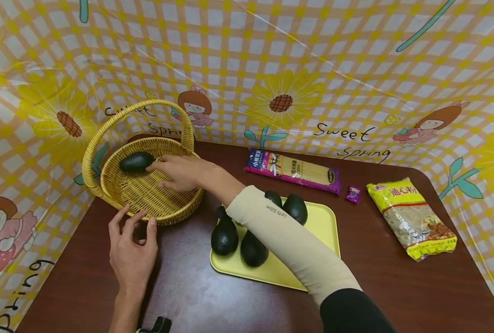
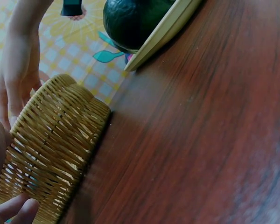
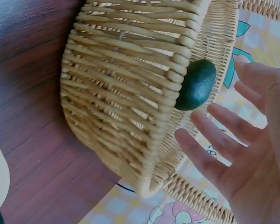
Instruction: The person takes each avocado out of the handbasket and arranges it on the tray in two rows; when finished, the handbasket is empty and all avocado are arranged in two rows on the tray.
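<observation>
A dark green avocado (image 1: 135,162) lies in the yellow wicker basket (image 1: 184,213), toward its far left side. Over the basket reaches my right hand (image 1: 180,172), its fingertips close to the avocado; in the right wrist view the fingers (image 3: 203,154) are spread and hold nothing. My left hand (image 1: 132,252) is at the basket's near rim with fingers apart and slightly bent, fingertips right by the wicker. Several more avocados (image 1: 225,238) sit on a yellow tray (image 1: 322,226), partly hidden under my right forearm.
Behind the tray lies a purple pack of noodles (image 1: 293,171), with a small purple wrapped sweet (image 1: 353,194) beside it. A yellow bag of macaroni (image 1: 413,219) is at the right. The basket's tall handle (image 1: 126,111) arches up, and a patterned cloth hangs behind the table.
</observation>
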Motion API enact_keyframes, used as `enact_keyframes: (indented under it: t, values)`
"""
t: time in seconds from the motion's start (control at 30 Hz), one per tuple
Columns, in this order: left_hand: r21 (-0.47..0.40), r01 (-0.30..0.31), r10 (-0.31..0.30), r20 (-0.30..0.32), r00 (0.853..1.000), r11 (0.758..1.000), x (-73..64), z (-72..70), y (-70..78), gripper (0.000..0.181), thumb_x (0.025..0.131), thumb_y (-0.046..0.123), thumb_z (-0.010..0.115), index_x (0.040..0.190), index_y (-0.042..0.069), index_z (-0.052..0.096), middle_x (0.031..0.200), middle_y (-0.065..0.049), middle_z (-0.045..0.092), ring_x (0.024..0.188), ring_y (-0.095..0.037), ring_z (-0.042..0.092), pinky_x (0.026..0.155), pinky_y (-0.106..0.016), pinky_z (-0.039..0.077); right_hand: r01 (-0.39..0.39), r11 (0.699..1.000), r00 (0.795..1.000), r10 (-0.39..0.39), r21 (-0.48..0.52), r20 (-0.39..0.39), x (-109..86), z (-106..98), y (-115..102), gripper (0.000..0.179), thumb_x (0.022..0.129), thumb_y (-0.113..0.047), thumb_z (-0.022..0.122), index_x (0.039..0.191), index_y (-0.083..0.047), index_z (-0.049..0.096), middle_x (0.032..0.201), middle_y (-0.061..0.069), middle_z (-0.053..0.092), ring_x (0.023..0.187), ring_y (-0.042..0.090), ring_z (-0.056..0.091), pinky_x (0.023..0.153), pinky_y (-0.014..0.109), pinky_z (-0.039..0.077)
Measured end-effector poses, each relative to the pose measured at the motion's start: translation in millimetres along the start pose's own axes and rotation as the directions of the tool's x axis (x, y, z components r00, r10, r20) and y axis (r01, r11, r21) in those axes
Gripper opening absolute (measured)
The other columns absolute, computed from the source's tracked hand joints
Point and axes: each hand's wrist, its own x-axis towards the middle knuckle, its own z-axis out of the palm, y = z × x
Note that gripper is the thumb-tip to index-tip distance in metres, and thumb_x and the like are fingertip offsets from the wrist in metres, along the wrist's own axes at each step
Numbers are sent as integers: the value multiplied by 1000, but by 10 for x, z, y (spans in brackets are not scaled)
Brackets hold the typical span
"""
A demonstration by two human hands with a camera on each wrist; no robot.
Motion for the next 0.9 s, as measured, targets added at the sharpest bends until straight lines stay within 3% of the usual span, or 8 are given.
enact_keyframes:
  t: [0.37, 0.63, 0.9]
  values:
    - [4, -4, 4, 5, 1000, 1000, -5, 1, -6, 27, 103, 24, 76, 126, 10, 79, 157, -6, 56, 84, -22, 70, 64, -2, 42, 11, 999, 1000, -11, 32, 0, 250, 78, -62, 57, 114, -40, 53, 168, -32, 38, 171, 3, 36, 145, 19, 52, 108, 37, 51]
    - [6, 4, -4, -6, 1000, 1000, 6, -34, -28, 27, 103, 23, 76, 126, 10, 79, 158, -5, 55, 80, -22, 69, 63, -2, 41, 17, 1000, 1000, -17, 24, 23, 489, 38, -106, 59, 114, -41, 53, 169, -31, 36, 175, 4, 28, 157, 20, 38, 122, 37, 41]
    - [-5, 13, -13, 15, 1000, 1000, -8, 9, -31, 28, 103, 25, 76, 127, 11, 79, 159, -3, 53, 82, -22, 70, 64, -2, 42, -4, 1000, 998, 5, -11, 70, 608, -77, -111, 60, 114, -41, 53, 170, -33, 34, 177, 1, 24, 158, 17, 34, 125, 34, 35]
